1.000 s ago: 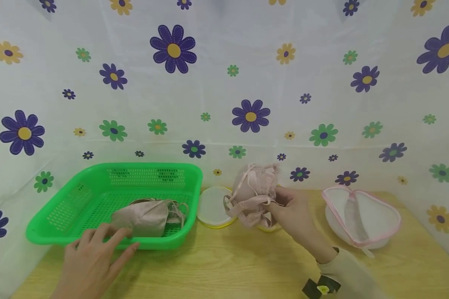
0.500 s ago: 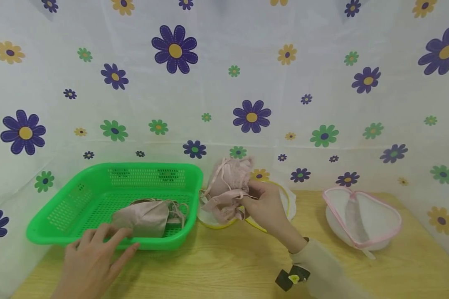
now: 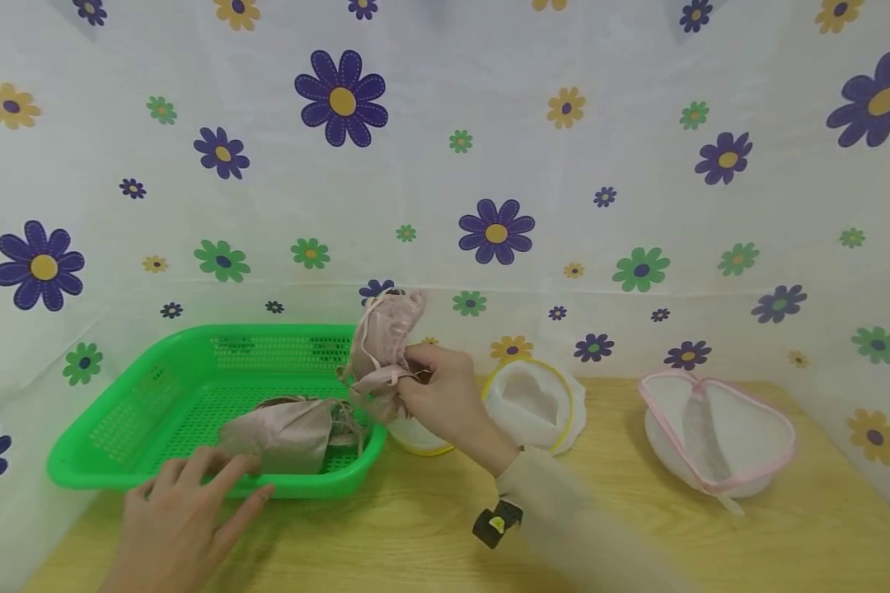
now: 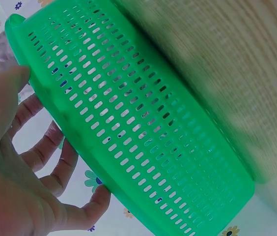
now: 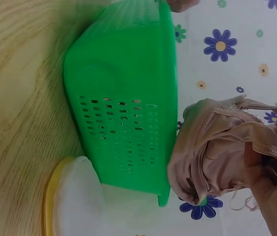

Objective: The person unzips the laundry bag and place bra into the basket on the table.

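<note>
My right hand (image 3: 445, 399) pinches a crumpled dusty-pink bra (image 3: 381, 346) with lace and thin straps. The bra hangs in the air at the right end of a green plastic basket (image 3: 297, 350). In the right wrist view its folded cup (image 5: 217, 152) lies beside the basket's rim, with the thumb and fingers on the straps. A second dusty-pink bra (image 3: 289, 432) lies inside the basket near the front wall. My left hand (image 3: 181, 515) rests its loosely spread fingers on the basket's front rim; the left wrist view shows those fingertips (image 4: 99, 196) along the edge.
Right of the basket stands an open white mesh laundry bag with a yellow rim (image 3: 574, 403); a round yellow-edged piece (image 3: 421, 436) lies partly hidden behind my right hand. Farther right on the wooden table (image 3: 623, 543) sits a pink-trimmed white mesh bag (image 3: 749, 428). A flowered curtain (image 3: 415, 189) hangs behind.
My right hand has carried the bra leftward, from above the yellow-rimmed bag to the basket's right end, uncovering that bag. The left hand has stayed on the basket's rim.
</note>
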Tool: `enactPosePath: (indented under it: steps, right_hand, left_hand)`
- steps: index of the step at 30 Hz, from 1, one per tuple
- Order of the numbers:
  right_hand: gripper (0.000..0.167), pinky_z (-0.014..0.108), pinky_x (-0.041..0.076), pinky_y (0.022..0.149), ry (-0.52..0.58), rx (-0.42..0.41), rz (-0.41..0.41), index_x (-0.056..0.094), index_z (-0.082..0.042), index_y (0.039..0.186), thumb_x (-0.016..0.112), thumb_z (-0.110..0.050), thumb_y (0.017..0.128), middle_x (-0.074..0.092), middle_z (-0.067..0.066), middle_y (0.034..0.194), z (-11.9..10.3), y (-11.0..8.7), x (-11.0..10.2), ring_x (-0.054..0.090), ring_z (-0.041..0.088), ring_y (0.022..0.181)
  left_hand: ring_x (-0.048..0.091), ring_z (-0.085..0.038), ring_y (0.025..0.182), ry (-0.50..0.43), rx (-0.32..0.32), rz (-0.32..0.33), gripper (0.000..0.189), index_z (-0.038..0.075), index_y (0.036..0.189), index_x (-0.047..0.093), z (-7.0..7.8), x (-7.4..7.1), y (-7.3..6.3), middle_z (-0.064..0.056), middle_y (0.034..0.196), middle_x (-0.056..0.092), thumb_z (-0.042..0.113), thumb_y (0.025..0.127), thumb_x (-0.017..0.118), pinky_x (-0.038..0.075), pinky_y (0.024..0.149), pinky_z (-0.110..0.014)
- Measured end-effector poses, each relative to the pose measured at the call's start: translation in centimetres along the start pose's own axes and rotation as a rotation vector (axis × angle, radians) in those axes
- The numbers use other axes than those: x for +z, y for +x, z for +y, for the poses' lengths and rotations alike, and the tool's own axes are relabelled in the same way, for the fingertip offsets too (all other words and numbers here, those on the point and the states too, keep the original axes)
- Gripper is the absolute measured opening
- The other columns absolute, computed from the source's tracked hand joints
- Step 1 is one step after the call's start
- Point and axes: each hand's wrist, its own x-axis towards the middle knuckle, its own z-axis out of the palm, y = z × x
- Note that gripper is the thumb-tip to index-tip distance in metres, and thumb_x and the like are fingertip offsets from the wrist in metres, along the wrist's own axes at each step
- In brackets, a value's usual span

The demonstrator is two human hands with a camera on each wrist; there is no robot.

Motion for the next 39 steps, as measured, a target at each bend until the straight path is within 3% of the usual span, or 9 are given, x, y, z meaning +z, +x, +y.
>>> enactPosePath:
  steps: [5, 11, 17, 22, 27, 30, 34, 36, 39]
  right_hand:
    - [0.021, 0.014, 0.048, 0.061, -0.114, -0.147, -0.021, 0.076, 0.0, 0.096, 0.062, 0.011, 0.085, 0.074, 0.011, 0.083, 0.3, 0.4, 1.9, 0.06, 0.008, 0.066]
    - [0.015, 0.013, 0.032, 0.063, -0.27, -0.255, -0.091, 0.065, -0.005, 0.082, 0.062, 0.009, 0.088, 0.057, 0.006, 0.073, 0.6, 0.3, 3.8, 0.042, 0.009, 0.066]
    - [0.015, 0.012, 0.05, 0.081, -0.42, -0.233, -0.225, 0.076, -0.006, 0.098, 0.067, 0.002, 0.09, 0.075, 0.002, 0.089, 0.8, 0.0, 5.2, 0.061, 0.008, 0.078]
    - [0.012, 0.013, 0.05, 0.083, -0.534, -0.22, -0.341, 0.078, -0.009, 0.1, 0.072, -0.005, 0.09, 0.076, -0.002, 0.094, 0.7, -0.4, 5.6, 0.065, 0.008, 0.086]
    - [0.011, 0.013, 0.05, 0.087, -0.634, -0.237, -0.403, 0.079, -0.013, 0.102, 0.073, -0.015, 0.093, 0.074, -0.004, 0.099, 0.7, -0.9, 5.5, 0.064, 0.008, 0.094]
    - [0.014, 0.014, 0.05, 0.09, -0.618, -0.208, -0.429, 0.079, -0.013, 0.106, 0.071, -0.02, 0.096, 0.072, -0.003, 0.105, 0.6, -1.1, 5.0, 0.064, 0.009, 0.101]
    - [0.018, 0.023, 0.05, 0.104, -0.564, -0.136, -0.445, 0.076, -0.013, 0.111, 0.067, -0.023, 0.099, 0.072, -0.001, 0.116, 0.1, -1.3, 3.4, 0.064, 0.015, 0.122]
    - [0.018, 0.026, 0.05, 0.106, -0.535, -0.119, -0.434, 0.076, -0.012, 0.111, 0.066, -0.021, 0.099, 0.073, 0.0, 0.117, -0.3, -1.4, 2.4, 0.064, 0.017, 0.124]
    - [0.015, 0.028, 0.053, 0.099, -0.509, -0.144, -0.394, 0.077, -0.011, 0.108, 0.067, -0.017, 0.098, 0.074, 0.001, 0.109, -0.6, -1.8, 0.9, 0.067, 0.017, 0.113]
  left_hand:
    - [0.063, -0.042, 0.095, -0.011, -0.017, -0.011, 0.032, 0.029, 0.106, 0.069, 0.1, -0.1, 0.0, -0.006, 0.103, 0.064, 0.05, 0.084, 0.078, 0.047, 0.057, -0.063]
    - [0.063, -0.044, 0.095, -0.023, -0.021, 0.003, 0.032, 0.029, 0.106, 0.069, 0.1, -0.1, 0.1, -0.006, 0.103, 0.064, 0.049, 0.083, 0.079, 0.046, 0.058, -0.065]
    - [0.063, -0.044, 0.094, -0.01, -0.019, -0.01, 0.034, 0.028, 0.107, 0.068, 0.0, 0.0, 0.1, -0.008, 0.105, 0.065, 0.052, 0.084, 0.077, 0.047, 0.058, -0.065]
    - [0.063, -0.047, 0.098, -0.019, -0.031, -0.028, 0.034, 0.029, 0.109, 0.068, 0.1, 0.0, 0.0, -0.008, 0.11, 0.065, 0.052, 0.086, 0.076, 0.047, 0.061, -0.069]
    - [0.063, -0.046, 0.099, -0.024, -0.043, -0.046, 0.034, 0.029, 0.11, 0.068, 0.3, 0.1, 0.1, -0.007, 0.11, 0.064, 0.052, 0.086, 0.075, 0.047, 0.062, -0.069]
    - [0.063, -0.046, 0.1, -0.024, -0.038, -0.051, 0.034, 0.029, 0.111, 0.068, 0.4, 0.1, 0.1, -0.007, 0.11, 0.064, 0.053, 0.087, 0.075, 0.047, 0.062, -0.069]
    - [0.063, -0.045, 0.098, -0.035, -0.034, -0.026, 0.034, 0.029, 0.11, 0.068, 0.5, 0.2, 0.2, -0.007, 0.109, 0.065, 0.051, 0.085, 0.076, 0.047, 0.061, -0.068]
    - [0.063, -0.044, 0.097, -0.045, -0.037, -0.014, 0.034, 0.029, 0.109, 0.069, 0.4, 0.3, 0.1, -0.006, 0.108, 0.066, 0.051, 0.084, 0.077, 0.047, 0.062, -0.068]
    - [0.063, -0.043, 0.095, -0.057, -0.035, 0.011, 0.034, 0.029, 0.108, 0.069, 0.2, 0.2, 0.0, -0.005, 0.107, 0.067, 0.049, 0.083, 0.079, 0.047, 0.062, -0.068]
